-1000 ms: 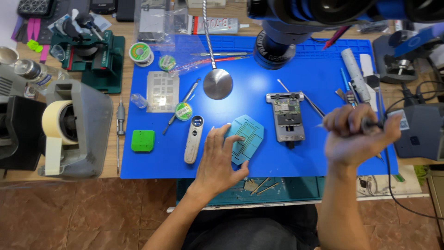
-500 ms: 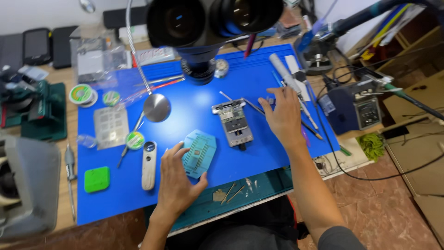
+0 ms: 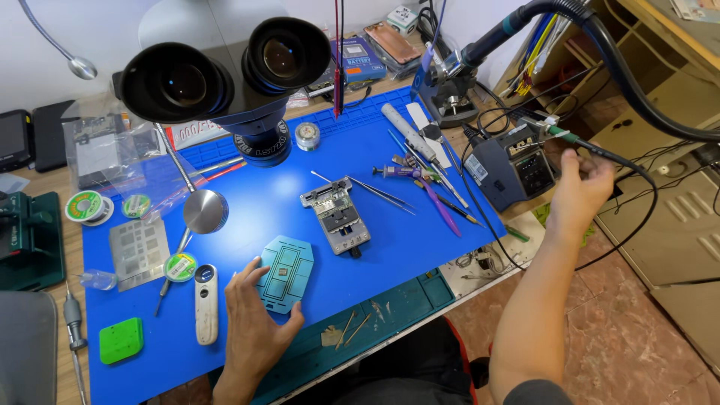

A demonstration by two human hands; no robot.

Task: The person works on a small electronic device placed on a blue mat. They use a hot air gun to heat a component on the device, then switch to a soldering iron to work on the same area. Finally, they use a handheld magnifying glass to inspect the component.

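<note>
Now the left hand point(image 3: 255, 330), fingers spread, presses the teal stencil plate point(image 3: 285, 274) at lower centre of the blue mat point(image 3: 420, 240); the right hand point(image 3: 581, 191) pinches the soldering iron point(image 3: 592, 148) at far right.

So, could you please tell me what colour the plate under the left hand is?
The plate is teal with a square grid pattern, clearest in the head view.
</note>
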